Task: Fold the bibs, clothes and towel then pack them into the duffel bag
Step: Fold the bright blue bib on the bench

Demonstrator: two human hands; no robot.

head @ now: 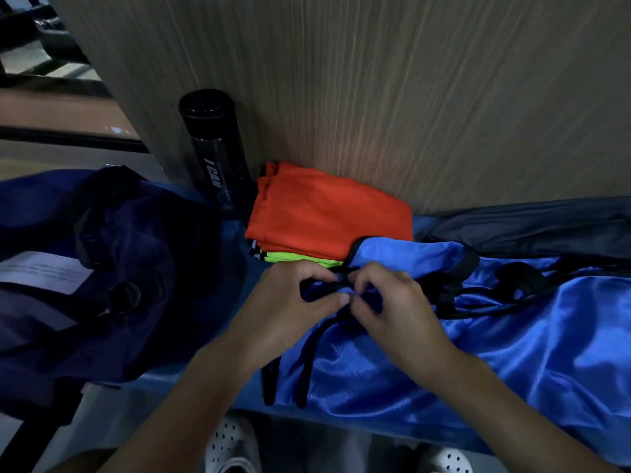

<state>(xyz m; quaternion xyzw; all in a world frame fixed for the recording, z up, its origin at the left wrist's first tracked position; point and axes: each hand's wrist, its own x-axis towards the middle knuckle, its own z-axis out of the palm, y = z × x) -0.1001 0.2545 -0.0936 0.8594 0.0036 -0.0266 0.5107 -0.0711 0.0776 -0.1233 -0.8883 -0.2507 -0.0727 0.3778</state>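
A shiny blue bib [495, 336] with black trim lies spread over the right half of the bench. My left hand [290, 302] and my right hand [386, 302] meet at its black-edged strap, each pinching the fabric between thumb and fingers. Behind them a folded orange garment [327, 209] lies on top of a folded neon-green one [293, 257]. The dark navy duffel bag [112, 268] sits slumped at the left.
A black bottle [215, 155] stands against the wooden panel [409, 97] behind the bench. A white paper [41, 271] lies by the bag. A dark grey cloth [532, 227] lies at the far right. My white shoes [232, 445] show below the bench edge.
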